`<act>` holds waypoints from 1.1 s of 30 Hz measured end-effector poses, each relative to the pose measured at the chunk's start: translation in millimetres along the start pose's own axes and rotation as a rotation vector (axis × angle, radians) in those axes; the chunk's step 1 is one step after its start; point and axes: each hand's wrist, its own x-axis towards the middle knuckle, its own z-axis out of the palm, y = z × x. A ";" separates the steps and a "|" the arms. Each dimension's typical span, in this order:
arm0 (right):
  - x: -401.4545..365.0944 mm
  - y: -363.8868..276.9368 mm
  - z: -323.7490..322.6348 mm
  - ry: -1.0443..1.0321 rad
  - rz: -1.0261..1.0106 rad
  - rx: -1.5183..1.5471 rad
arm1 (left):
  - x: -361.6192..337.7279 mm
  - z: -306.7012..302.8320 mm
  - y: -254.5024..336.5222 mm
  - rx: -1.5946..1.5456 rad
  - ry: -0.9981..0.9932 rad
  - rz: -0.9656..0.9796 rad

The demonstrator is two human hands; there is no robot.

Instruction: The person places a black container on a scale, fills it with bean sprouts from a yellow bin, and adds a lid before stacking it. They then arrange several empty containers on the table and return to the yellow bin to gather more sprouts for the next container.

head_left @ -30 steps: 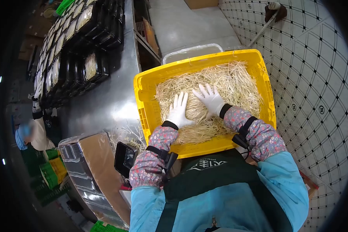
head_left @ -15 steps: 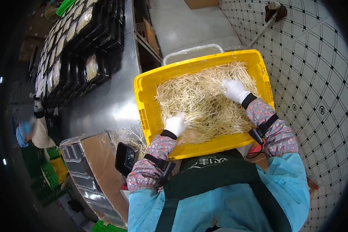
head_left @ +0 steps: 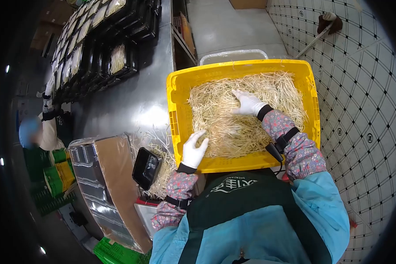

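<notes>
A yellow plastic crate (head_left: 316, 99) full of pale bean sprouts (head_left: 233, 136) is in front of me. My right hand (head_left: 249, 104), in a white glove, lies over the middle of the sprouts with thumb and fingers apart. Near the crate's left front corner is my left hand (head_left: 193, 148), also gloved, its thumb spread from curved fingers above the edge of the heap. Neither hand has sprouts gripped in it. An unfilled black tray (head_left: 146, 168) sits tilted on loose sprouts left of the crate.
Stacks of filled black trays (head_left: 119, 59) stand on the metal table (head_left: 149, 92). A cardboard box of wrapped black trays (head_left: 119, 171) is at lower left. Another person (head_left: 48, 132) works at the far left. A green crate (head_left: 119, 251) sits low down.
My right hand has moved left across the sprouts and spread its fingers. The left hand has drawn back toward the crate's edge and opened. The whole view has shifted slightly.
</notes>
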 end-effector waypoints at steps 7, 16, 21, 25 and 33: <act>-56.6 -79.6 45.5 -0.058 -0.190 -0.386 | -81.8 -99.2 -14.3 -0.364 0.610 -0.174; -38.8 -69.3 59.1 -0.085 -0.131 -0.395 | -158.0 -133.5 -78.1 -0.094 1.072 -0.332; -7.9 -46.2 24.9 -0.053 0.031 -0.319 | -179.8 -134.6 -107.0 -0.108 1.142 -0.437; -22.7 -60.2 38.6 0.005 0.034 -0.441 | -177.4 -126.1 -102.6 -0.583 1.245 -0.509; -47.3 -51.2 53.3 0.054 -0.150 -0.281 | -162.0 -95.1 -153.1 -0.848 1.448 -0.696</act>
